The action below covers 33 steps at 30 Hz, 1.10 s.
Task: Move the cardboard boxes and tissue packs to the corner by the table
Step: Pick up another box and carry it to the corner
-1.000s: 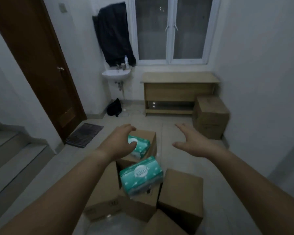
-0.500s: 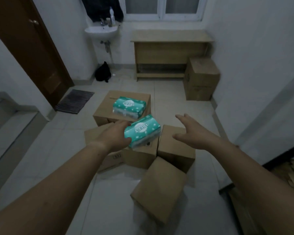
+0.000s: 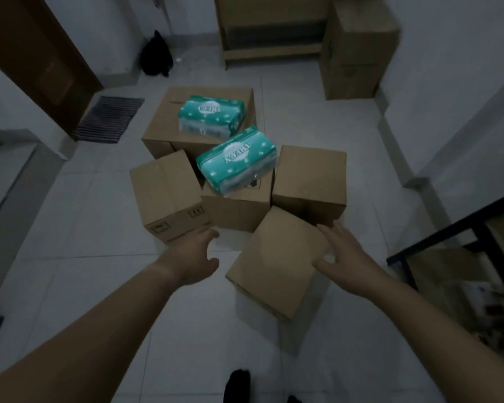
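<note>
The nearest cardboard box [image 3: 274,266] sits skewed on the tiled floor [image 3: 70,242], just in front of four more boxes huddled together. The right hand [image 3: 344,257] lies over its right edge, fingers spread. The left hand [image 3: 195,257] hovers just left of it, open and holding nothing. Two teal packs top the cluster: the near tissue pack [image 3: 236,159] on the middle box [image 3: 239,207], the far tissue pack [image 3: 211,116] on the large far box [image 3: 163,126].
</note>
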{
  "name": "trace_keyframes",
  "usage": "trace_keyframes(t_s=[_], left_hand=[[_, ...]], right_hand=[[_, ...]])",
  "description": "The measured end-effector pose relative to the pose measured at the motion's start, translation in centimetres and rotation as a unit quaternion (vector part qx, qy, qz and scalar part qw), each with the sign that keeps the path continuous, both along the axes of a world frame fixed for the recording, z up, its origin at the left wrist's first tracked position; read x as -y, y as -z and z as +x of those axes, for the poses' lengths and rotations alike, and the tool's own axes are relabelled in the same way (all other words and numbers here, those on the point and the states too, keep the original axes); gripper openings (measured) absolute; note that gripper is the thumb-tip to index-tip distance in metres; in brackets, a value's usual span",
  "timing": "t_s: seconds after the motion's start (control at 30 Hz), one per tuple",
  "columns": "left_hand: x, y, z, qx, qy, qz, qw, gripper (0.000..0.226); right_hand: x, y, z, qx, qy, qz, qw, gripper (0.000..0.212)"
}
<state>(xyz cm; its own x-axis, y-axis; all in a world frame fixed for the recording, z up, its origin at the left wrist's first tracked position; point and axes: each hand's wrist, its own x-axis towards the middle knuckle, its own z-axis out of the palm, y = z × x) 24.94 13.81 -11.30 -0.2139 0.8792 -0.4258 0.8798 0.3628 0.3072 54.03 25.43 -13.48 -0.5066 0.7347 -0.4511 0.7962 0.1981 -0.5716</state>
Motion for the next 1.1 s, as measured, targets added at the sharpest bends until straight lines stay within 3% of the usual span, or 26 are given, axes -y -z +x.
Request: trace_keyframes(t_s=[0.57, 0.73, 0.93, 1.0, 1.1], left_hand=[[-0.6, 26.5, -3.0, -0.001, 0.08, -0.1, 0.992, 0.065], [-2.6, 32.3, -3.1, 0.033, 0.053, -0.097, 0.993, 0.069], [-4.5, 35.7, -1.6, 0.095, -0.006, -0.096, 0.991, 0.045], [-4.8, 37.0, -1.5, 0.122, -0.029, -0.094, 0.988, 0.05], [-5.1, 38.8, -1.8, 0.17, -0.085, -0.136, 0.972, 0.085]], right_hand=[[7.3, 28.1, 0.2, 0.022, 0.135, -0.076, 0.988, 0.08], [8.3, 34.7, -1.1, -0.014, 0.207, -0.136, 0.969, 0.08], [7.8, 38.7, -2.7, -0.119, 0.347, -0.168, 0.915, 0.064], [7.5, 39.5, -2.8, -0.136, 0.384, -0.2, 0.891, 0.065], [7.2, 41.1, -2.6, -0.134, 0.41, -0.238, 0.87, 0.071]])
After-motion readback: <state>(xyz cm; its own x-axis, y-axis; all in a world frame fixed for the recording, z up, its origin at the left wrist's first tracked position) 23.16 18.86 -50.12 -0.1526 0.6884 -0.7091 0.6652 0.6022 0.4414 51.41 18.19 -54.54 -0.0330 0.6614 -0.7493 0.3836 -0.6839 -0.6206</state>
